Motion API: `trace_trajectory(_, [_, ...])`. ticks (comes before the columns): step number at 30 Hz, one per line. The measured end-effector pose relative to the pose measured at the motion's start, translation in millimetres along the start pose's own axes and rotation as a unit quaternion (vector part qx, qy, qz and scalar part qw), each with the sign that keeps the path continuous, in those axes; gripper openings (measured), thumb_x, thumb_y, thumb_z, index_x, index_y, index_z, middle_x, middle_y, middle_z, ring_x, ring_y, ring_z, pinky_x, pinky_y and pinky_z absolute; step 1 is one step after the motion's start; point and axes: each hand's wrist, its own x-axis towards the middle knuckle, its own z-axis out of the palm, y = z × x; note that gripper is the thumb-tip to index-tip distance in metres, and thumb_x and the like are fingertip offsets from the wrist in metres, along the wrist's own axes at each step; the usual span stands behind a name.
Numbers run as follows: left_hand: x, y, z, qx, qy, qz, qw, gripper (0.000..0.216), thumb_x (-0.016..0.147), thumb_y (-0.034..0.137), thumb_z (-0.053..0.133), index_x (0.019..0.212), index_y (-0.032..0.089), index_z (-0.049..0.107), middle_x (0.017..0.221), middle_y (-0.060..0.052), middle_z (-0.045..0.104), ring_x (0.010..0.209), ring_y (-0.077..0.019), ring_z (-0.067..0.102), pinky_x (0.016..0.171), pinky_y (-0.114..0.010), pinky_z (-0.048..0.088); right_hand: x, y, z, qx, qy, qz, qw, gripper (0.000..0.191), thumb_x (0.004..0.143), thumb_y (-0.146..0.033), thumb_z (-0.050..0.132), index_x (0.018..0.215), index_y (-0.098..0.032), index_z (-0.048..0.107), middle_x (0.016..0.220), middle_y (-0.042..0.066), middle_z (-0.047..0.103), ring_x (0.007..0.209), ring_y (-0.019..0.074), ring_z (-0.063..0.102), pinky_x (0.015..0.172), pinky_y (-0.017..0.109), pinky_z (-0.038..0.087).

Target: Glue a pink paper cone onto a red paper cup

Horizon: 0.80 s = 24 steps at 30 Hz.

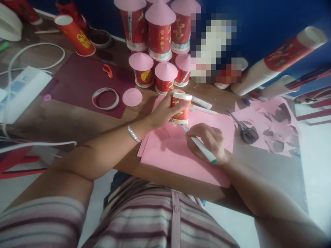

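My left hand (165, 111) is wrapped round a small red and white paper cup (180, 109) that stands upside down on a sheet of pink paper (181, 151). A silver bracelet (133, 133) is on that wrist. My right hand (207, 142) grips a white pen with a green end (201, 148), its tip touching the paper at the cup's base. A curved pen line shows on the paper to the left of the cup.
Scissors (245, 130) lie on pink paper scraps (271, 127) to the right. Several red cups with pink cone tops (159, 34) stand at the back. A tape ring (105, 98), a pink paper disc (132, 97) and a power strip (20, 90) lie left.
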Motion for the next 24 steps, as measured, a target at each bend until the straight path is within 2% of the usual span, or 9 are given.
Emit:
trace_trajectory(7, [-0.1, -0.9, -0.1, -0.009, -0.002, 0.000, 1.000, 0.040, 0.094, 0.052, 0.071, 0.113, 0.019, 0.057, 0.120, -0.008, 0.070, 0.114, -0.0226, 0.069, 0.099, -0.036, 0.056, -0.5, 0.5, 0.9, -0.008, -0.002, -0.002, 1.000, 0.016, 0.094, -0.008, 0.063, 0.100, -0.021, 0.059, 0.081, 0.001, 0.067, 0.068, 0.0130, 0.068, 0.058, 0.024, 0.056])
trace_trajectory(24, [0.3, -2.8, 1.6, -0.022, 0.005, -0.012, 1.000, 0.040, 0.094, 0.050, 0.072, 0.116, 0.021, 0.056, 0.123, -0.009, 0.069, 0.117, -0.0245, 0.069, 0.099, -0.039, 0.057, -0.8, 0.3, 0.8, -0.005, -0.004, -0.002, 1.000, 0.017, 0.092, -0.006, 0.063, 0.100, -0.021, 0.059, 0.081, 0.000, 0.067, 0.067, 0.0133, 0.068, 0.057, 0.024, 0.056])
